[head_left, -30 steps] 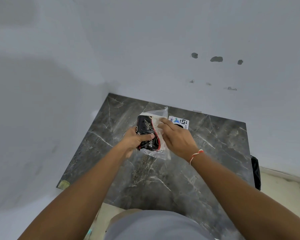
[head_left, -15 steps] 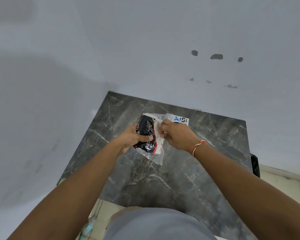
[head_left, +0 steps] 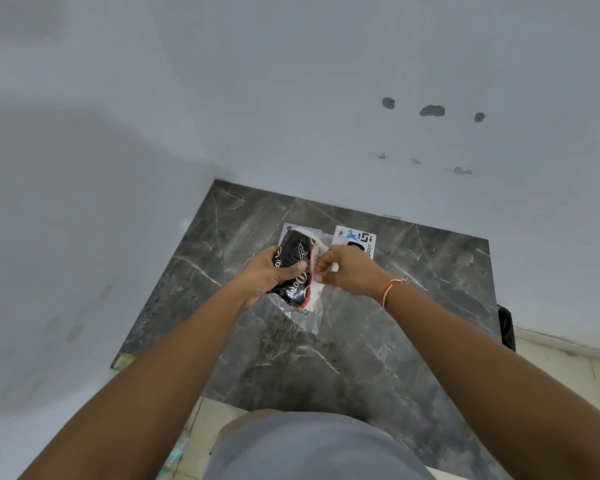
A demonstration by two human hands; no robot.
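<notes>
Left hand (head_left: 271,271) clamps the black packet (head_left: 294,252); right hand (head_left: 350,271) pinches the clear wrapper (head_left: 313,315) at the packet's right edge. Unwrapping looks barely begun, packet not yet out.

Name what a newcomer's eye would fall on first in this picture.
The black packet with pale lettering stands out, gripped by the left hand above the dark marble table. The right hand, a red thread at its wrist, pinches the packet's clear plastic wrap. A white printed card lies on the table just behind the hands.
</notes>
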